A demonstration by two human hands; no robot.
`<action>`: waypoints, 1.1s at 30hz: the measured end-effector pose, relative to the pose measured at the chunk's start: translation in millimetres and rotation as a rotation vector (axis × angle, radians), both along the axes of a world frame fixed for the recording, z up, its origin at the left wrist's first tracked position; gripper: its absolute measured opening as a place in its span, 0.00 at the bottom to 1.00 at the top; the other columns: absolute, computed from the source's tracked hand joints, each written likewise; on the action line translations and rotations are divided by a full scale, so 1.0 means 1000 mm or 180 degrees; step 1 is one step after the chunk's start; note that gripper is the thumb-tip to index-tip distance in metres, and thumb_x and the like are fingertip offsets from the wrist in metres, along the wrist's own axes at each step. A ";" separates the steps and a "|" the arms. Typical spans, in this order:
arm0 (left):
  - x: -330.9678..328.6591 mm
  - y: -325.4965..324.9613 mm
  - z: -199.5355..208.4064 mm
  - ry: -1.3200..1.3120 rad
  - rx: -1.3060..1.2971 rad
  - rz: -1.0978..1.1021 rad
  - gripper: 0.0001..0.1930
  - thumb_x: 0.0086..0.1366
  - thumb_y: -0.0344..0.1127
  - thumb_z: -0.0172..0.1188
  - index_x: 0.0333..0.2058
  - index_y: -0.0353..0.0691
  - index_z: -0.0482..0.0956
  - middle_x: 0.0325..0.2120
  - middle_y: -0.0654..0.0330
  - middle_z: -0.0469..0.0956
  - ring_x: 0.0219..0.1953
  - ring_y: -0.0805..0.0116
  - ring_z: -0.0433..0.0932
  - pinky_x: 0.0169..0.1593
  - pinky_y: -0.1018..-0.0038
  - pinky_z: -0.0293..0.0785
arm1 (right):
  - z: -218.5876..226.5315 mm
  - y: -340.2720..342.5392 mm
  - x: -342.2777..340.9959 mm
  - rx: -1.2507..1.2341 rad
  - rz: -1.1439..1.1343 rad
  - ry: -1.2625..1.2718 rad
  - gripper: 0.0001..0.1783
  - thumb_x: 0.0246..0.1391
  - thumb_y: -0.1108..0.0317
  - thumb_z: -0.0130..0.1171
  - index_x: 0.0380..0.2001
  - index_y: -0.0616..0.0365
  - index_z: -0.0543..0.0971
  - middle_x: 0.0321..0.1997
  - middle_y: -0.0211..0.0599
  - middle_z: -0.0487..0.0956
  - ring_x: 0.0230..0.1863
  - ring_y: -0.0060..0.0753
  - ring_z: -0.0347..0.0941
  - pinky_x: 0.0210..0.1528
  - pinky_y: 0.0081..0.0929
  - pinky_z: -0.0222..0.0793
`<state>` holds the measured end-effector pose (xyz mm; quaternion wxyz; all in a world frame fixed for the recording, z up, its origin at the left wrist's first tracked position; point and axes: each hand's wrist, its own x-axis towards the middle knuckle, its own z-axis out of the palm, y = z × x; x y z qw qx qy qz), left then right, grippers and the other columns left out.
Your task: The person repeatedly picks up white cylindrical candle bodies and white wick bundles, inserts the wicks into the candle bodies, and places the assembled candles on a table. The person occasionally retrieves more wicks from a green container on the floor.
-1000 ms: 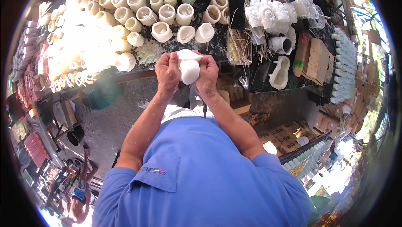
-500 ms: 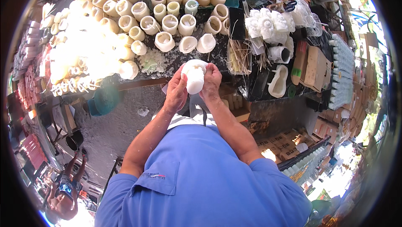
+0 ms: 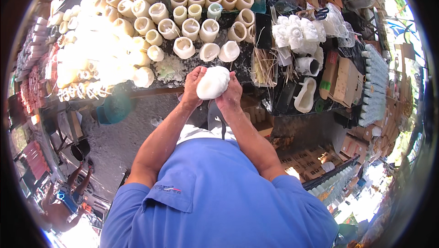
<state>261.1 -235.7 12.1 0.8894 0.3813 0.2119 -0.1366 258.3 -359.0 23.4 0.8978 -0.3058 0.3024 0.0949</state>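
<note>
Between my two hands, in front of the table's near edge, is a white wax piece (image 3: pixel 213 83) with a smooth, rounded broad face turned up. My left hand (image 3: pixel 193 88) grips its left side, with the thumb and fingers closed against it. On its right side my right hand (image 3: pixel 232 93) is closed too, its fingers partly hidden behind the wax. Just beyond stand several cream cup-shaped moulds (image 3: pixel 184 47), some with thin wicks or sticks across their tops. Wax crumbs (image 3: pixel 170 68) lie on the dark tabletop near them.
Right of my hands, a container of thin straw-like sticks (image 3: pixel 263 67) stands beside white moulded wax pieces (image 3: pixel 292 33). An open hollow mould (image 3: pixel 305 96) and a cardboard box (image 3: pixel 348 78) lie further right. A teal tub (image 3: pixel 115 108) is below the table's left side; another person (image 3: pixel 64 204) is behind at lower left.
The white wax piece has been turned in my hands: its narrow end faced me before, and now a broad rounded face shows. My hands stay around it. The view has shifted slightly.
</note>
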 end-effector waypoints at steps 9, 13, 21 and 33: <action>0.000 0.029 0.035 -0.0185 0.0705 -0.1110 0.26 0.76 0.47 0.60 0.57 0.27 0.74 0.43 0.59 0.85 0.36 0.69 0.84 0.39 0.72 0.81 | -0.039 -0.026 0.006 0.0606 0.0921 -0.0269 0.27 0.75 0.46 0.47 0.57 0.62 0.74 0.51 0.41 0.83 0.47 0.35 0.83 0.51 0.35 0.82; -0.005 0.024 0.023 -0.0590 0.3287 -0.0650 0.19 0.72 0.44 0.65 0.48 0.31 0.81 0.33 0.55 0.85 0.32 0.61 0.83 0.40 0.62 0.79 | 0.007 -0.047 0.026 -0.0742 0.1907 0.0108 0.34 0.68 0.45 0.60 0.60 0.66 0.72 0.50 0.42 0.82 0.47 0.32 0.82 0.52 0.31 0.80; -0.003 0.029 0.021 -0.0788 0.3142 -0.0776 0.15 0.71 0.41 0.66 0.43 0.32 0.83 0.29 0.51 0.86 0.30 0.65 0.85 0.36 0.66 0.79 | 0.081 -0.033 0.034 -0.4240 0.4658 -0.0914 0.68 0.28 0.56 0.82 0.71 0.70 0.56 0.50 0.66 0.82 0.53 0.63 0.81 0.57 0.44 0.77; -0.017 0.081 0.013 0.0032 0.3939 0.0198 0.19 0.73 0.46 0.64 0.46 0.31 0.78 0.34 0.43 0.85 0.34 0.49 0.85 0.39 0.58 0.79 | 0.088 -0.083 0.020 -0.3155 0.4009 -0.1326 0.51 0.30 0.62 0.84 0.60 0.60 0.71 0.47 0.41 0.86 0.49 0.35 0.83 0.57 0.34 0.76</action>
